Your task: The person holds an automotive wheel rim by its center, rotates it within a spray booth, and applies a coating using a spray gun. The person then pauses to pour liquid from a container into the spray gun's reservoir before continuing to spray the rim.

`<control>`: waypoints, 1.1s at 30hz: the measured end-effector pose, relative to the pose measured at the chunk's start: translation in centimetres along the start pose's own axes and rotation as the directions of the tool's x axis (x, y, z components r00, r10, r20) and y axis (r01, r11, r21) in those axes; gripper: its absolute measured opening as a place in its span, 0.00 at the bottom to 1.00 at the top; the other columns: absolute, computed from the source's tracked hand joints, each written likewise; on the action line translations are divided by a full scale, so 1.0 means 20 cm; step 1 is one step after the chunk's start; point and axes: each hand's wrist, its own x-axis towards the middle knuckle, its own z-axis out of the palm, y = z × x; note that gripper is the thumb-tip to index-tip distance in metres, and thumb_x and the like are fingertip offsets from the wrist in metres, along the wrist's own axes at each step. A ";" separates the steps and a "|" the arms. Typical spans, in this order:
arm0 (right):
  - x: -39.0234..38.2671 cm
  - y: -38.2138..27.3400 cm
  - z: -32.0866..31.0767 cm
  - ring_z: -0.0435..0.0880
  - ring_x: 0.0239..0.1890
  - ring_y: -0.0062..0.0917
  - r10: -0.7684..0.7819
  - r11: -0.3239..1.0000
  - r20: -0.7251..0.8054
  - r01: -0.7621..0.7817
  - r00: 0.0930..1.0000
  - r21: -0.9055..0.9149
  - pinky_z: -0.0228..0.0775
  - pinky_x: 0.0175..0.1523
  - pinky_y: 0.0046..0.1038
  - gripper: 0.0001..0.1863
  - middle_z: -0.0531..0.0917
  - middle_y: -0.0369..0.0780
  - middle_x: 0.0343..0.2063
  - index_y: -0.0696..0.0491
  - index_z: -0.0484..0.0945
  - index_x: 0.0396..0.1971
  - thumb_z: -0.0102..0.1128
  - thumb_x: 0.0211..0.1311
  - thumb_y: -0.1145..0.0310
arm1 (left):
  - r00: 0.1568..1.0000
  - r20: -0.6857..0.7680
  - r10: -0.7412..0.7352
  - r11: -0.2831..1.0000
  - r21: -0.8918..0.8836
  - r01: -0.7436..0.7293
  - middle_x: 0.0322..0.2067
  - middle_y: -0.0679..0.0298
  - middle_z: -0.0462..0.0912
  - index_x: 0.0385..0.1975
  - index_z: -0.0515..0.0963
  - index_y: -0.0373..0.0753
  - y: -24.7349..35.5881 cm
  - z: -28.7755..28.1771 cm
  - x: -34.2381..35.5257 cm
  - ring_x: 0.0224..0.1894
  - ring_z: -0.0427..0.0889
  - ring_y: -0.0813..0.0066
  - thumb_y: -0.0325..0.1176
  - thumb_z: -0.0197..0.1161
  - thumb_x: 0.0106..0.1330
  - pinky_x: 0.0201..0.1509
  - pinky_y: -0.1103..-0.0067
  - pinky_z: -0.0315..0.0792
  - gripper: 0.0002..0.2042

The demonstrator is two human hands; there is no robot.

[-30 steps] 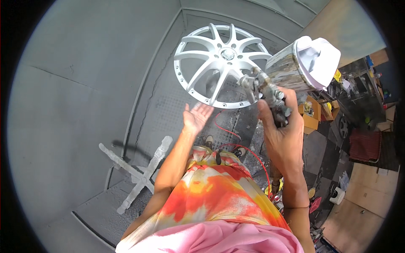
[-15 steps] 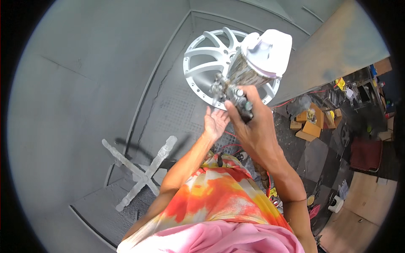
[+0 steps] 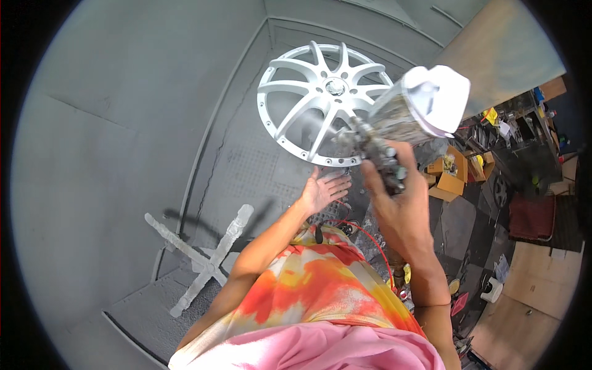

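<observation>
Spray gun [image 3: 385, 161] is grasped in the curled fingers of the right hand [image 3: 404, 213]; its streaked cup [image 3: 394, 117] is tilted. Left hand [image 3: 325, 191] is held unclenched, palm up, near the lower rim [image 3: 327, 161] of a white multi-spoke alloy wheel [image 3: 330, 115], seen face-on beyond both hands; glossy centre cap [image 3: 335, 87] is too small to be read.

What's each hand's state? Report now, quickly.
Left hand: open, holding nothing, near the white wheel.
Right hand: closed around the spray gun.
</observation>
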 end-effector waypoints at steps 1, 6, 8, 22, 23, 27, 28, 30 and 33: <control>0.00 0.00 -0.03 0.86 0.33 0.34 0.002 1.000 -0.002 -0.002 1.000 0.000 0.76 0.41 0.33 0.15 0.85 0.48 0.33 0.55 0.73 0.51 0.65 0.68 0.71 | 0.999 0.030 -0.018 1.000 0.002 0.018 0.64 0.44 0.74 0.67 0.65 0.29 0.03 -0.03 -0.02 0.68 0.72 0.48 0.71 0.33 0.73 0.74 0.56 0.62 0.45; 0.05 -0.04 -0.09 0.77 0.29 0.14 -0.086 0.993 -0.169 0.071 0.982 -0.092 0.72 0.37 0.21 0.12 0.80 0.34 0.29 0.56 0.74 0.50 0.62 0.72 0.70 | 0.982 -0.118 0.146 0.984 -0.083 -0.156 0.64 0.40 0.73 0.64 0.65 0.28 0.13 -0.08 -0.10 0.68 0.71 0.46 0.65 0.25 0.77 0.74 0.56 0.64 0.42; 0.08 -0.02 -0.07 0.77 0.30 0.13 -0.116 0.993 -0.134 0.110 0.984 -0.053 0.72 0.37 0.21 0.12 0.79 0.33 0.29 0.56 0.73 0.50 0.63 0.71 0.70 | 0.968 -0.144 0.205 0.970 -0.105 -0.221 0.63 0.40 0.73 0.63 0.66 0.28 0.16 -0.06 -0.10 0.67 0.72 0.46 0.64 0.25 0.77 0.74 0.55 0.64 0.41; 0.10 -0.13 0.06 0.74 0.29 0.15 -0.106 0.987 0.142 0.087 0.984 0.137 0.70 0.35 0.23 0.14 0.81 0.37 0.28 0.56 0.73 0.50 0.64 0.70 0.70 | 0.920 -0.135 0.367 0.917 -0.110 -0.382 0.58 0.49 0.78 0.60 0.70 0.33 0.16 0.19 -0.09 0.61 0.78 0.51 0.61 0.33 0.78 0.71 0.55 0.68 0.35; 0.12 -0.11 0.07 0.74 0.30 0.15 -0.217 0.973 0.054 0.212 0.975 0.086 0.70 0.36 0.23 0.14 0.80 0.37 0.27 0.57 0.72 0.50 0.64 0.70 0.70 | 0.921 -0.130 0.367 0.918 -0.111 -0.382 0.58 0.49 0.78 0.60 0.70 0.33 0.15 0.11 -0.06 0.61 0.78 0.51 0.61 0.33 0.78 0.71 0.55 0.68 0.35; 0.17 -0.09 -0.01 0.82 0.28 0.32 -0.148 0.988 -0.066 0.150 0.987 0.033 0.74 0.37 0.31 0.13 0.83 0.48 0.31 0.55 0.72 0.49 0.64 0.69 0.70 | 0.947 -0.156 0.279 0.945 -0.132 -0.300 0.59 0.48 0.77 0.61 0.69 0.33 0.15 0.17 -0.06 0.63 0.76 0.50 0.59 0.32 0.80 0.73 0.55 0.66 0.33; 0.18 -0.10 -0.04 0.74 0.29 0.13 -0.174 0.985 -0.082 0.173 0.981 -0.025 0.69 0.37 0.19 0.09 0.77 0.32 0.27 0.56 0.73 0.46 0.62 0.72 0.71 | 0.944 -0.175 0.278 0.945 -0.126 -0.302 0.59 0.49 0.78 0.62 0.68 0.33 0.16 0.19 -0.08 0.63 0.77 0.50 0.55 0.31 0.81 0.73 0.56 0.66 0.31; 0.17 -0.12 -0.09 0.74 0.29 0.13 -0.131 0.991 -0.106 0.130 0.986 -0.017 0.69 0.37 0.19 0.09 0.77 0.32 0.28 0.56 0.73 0.46 0.61 0.72 0.71 | 0.943 -0.188 0.274 0.947 -0.119 -0.299 0.58 0.50 0.80 0.62 0.68 0.34 0.15 0.19 -0.07 0.63 0.77 0.50 0.51 0.31 0.81 0.73 0.57 0.66 0.29; 0.14 -0.15 -0.19 0.76 0.29 0.16 -0.021 0.995 -0.127 0.034 0.992 0.097 0.71 0.36 0.25 0.12 0.80 0.38 0.27 0.56 0.73 0.46 0.64 0.69 0.69 | 0.943 -0.194 0.271 0.948 -0.119 -0.296 0.58 0.49 0.79 0.64 0.66 0.33 0.13 0.18 -0.05 0.63 0.76 0.47 0.52 0.31 0.81 0.74 0.56 0.66 0.29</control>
